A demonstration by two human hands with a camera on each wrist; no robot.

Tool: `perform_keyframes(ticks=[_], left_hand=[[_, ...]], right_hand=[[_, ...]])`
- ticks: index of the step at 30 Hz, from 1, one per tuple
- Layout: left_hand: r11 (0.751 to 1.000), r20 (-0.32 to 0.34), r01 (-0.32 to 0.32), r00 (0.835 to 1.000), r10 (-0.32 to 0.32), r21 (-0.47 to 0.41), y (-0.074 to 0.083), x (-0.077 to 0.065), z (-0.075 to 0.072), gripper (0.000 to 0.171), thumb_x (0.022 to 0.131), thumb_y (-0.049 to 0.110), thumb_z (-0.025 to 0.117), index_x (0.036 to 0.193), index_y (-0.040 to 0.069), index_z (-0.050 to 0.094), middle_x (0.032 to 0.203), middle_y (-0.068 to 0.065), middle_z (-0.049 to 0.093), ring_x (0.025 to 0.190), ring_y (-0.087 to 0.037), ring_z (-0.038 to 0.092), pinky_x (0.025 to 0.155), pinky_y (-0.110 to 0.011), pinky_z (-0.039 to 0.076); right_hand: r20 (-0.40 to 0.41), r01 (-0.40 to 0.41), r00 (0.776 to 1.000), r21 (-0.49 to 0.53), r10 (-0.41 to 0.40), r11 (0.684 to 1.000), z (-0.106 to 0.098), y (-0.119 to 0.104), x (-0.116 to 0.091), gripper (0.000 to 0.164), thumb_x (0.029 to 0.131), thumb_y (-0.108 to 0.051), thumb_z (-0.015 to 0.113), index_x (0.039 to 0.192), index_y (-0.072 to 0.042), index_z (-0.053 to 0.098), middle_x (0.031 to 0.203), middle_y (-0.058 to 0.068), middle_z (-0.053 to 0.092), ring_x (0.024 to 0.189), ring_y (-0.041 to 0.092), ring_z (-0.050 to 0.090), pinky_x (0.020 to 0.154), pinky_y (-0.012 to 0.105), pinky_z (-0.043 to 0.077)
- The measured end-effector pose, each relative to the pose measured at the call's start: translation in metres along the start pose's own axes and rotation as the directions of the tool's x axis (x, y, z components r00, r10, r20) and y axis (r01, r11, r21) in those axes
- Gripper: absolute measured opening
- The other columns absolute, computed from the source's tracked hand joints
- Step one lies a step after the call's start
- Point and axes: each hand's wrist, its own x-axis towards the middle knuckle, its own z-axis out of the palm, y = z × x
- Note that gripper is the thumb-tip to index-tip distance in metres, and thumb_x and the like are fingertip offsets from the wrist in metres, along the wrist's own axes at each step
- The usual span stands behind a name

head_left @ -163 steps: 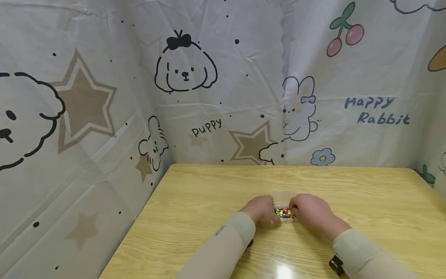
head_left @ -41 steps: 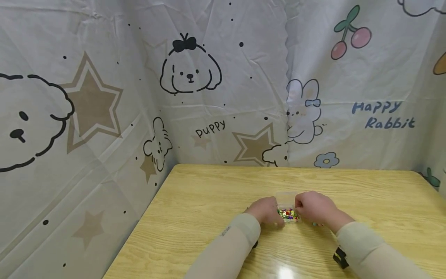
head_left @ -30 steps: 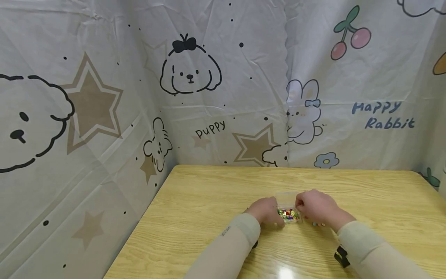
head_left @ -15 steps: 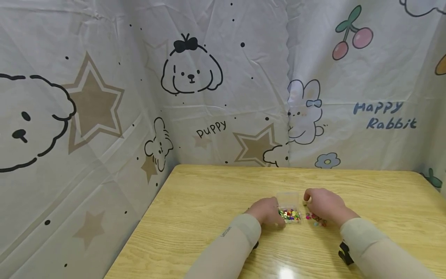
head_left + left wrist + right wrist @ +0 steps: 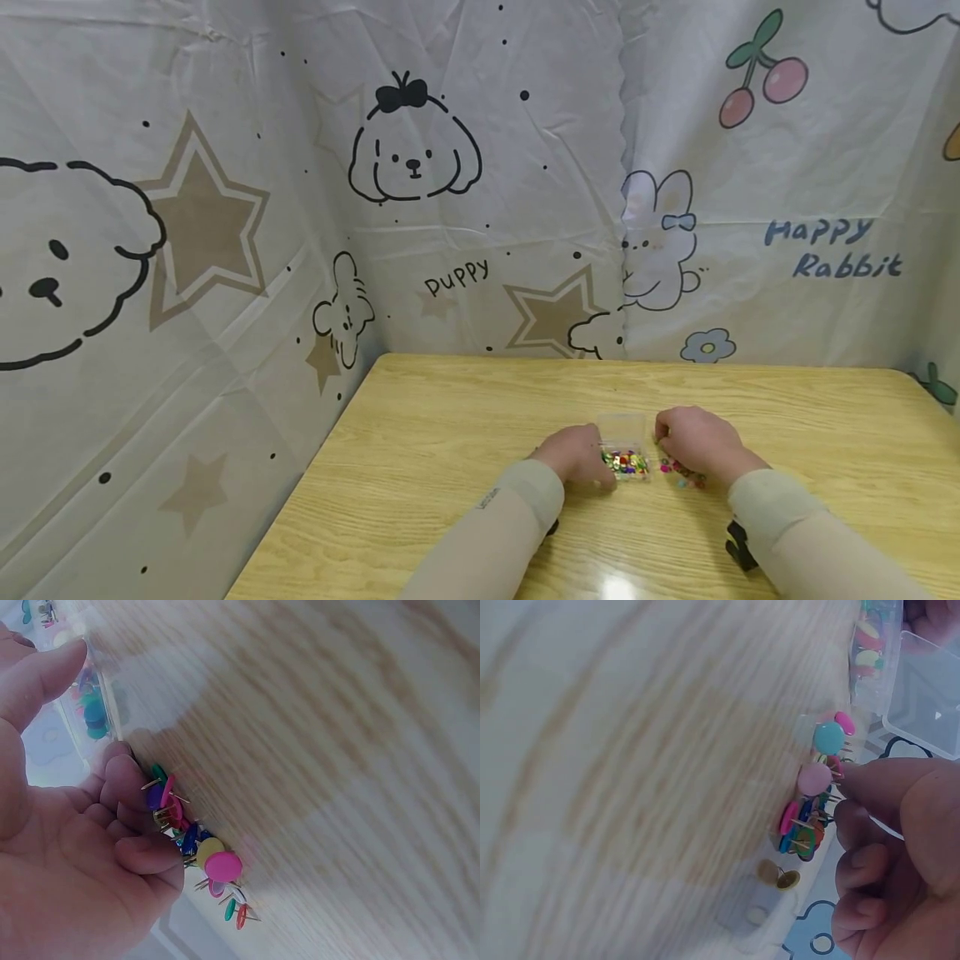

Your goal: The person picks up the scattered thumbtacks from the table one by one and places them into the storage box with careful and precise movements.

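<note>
A small clear plastic box [image 5: 633, 477] of colourful thumbtacks stands on the table, its transparent lid [image 5: 622, 427] flipped back. My left hand [image 5: 573, 454] holds the box's left side; in the left wrist view its thumb lies along the box edge and the other fingers are curled. Beside those fingers sits a heap of thumbtacks [image 5: 223, 866], hidden behind the hand in the head view. My right hand [image 5: 697, 437] is right of the box with curled fingers, fingertips right at a second pile of thumbtacks [image 5: 815, 780]. I cannot tell whether it pinches one.
The light wooden table [image 5: 450, 417] runs back to a white cloth [image 5: 480, 183] printed with cartoon animals and stars, which also covers the left side. One gold thumbtack [image 5: 787, 880] lies slightly apart from the right pile.
My right hand has moved from the box's right edge to the right, over the thumbtack pile, which shows more clearly now. The left hand has stayed at the box.
</note>
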Motion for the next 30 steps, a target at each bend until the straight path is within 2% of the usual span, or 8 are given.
perform_keyframes(ticks=[6,12,18,30], left_hand=[[1.0,0.002,-0.008,1.0,0.008,-0.008,0.0,0.0,0.0,0.045,0.066,0.034,0.083,0.098,0.015,0.058,0.08,0.005,0.056,0.065,-0.015,0.049,0.058,-0.031,0.045],[1.0,0.008,-0.022,1.0,0.022,-0.021,-0.002,0.001,-0.001,0.045,0.066,0.033,0.083,0.099,0.016,0.057,0.078,0.005,0.056,0.064,-0.014,0.048,0.057,-0.031,0.044],[0.999,0.013,-0.03,0.999,0.03,-0.018,-0.001,0.001,-0.001,0.044,0.067,0.033,0.082,0.098,0.016,0.057,0.076,0.004,0.056,0.062,-0.014,0.046,0.056,-0.031,0.043],[1.0,0.013,-0.026,1.0,0.026,0.005,0.0,0.003,-0.001,0.041,0.067,0.033,0.082,0.094,0.016,0.055,0.076,0.003,0.055,0.061,-0.014,0.045,0.054,-0.031,0.042]], right_hand=[[0.0,0.018,1.0,-0.014,-0.018,1.0,-0.003,-0.004,-0.005,0.009,0.086,-0.015,0.062,0.079,-0.02,0.061,0.068,-0.006,0.054,0.056,0.012,0.047,0.055,0.037,0.042],[0.027,0.057,0.998,0.037,-0.058,0.998,-0.01,-0.017,-0.01,0.011,0.086,-0.014,0.058,0.077,-0.021,0.06,0.058,-0.008,0.053,0.043,0.01,0.048,0.052,0.035,0.042],[0.022,0.077,0.997,0.032,-0.078,0.996,-0.013,-0.024,-0.011,0.015,0.085,-0.012,0.058,0.073,-0.021,0.06,0.058,-0.008,0.052,0.052,0.01,0.046,0.052,0.034,0.041],[0.039,0.092,0.994,0.155,-0.099,0.984,-0.012,-0.029,-0.012,0.015,0.09,-0.015,0.059,0.077,-0.018,0.065,0.059,-0.006,0.054,0.05,0.01,0.047,0.051,0.032,0.044]])
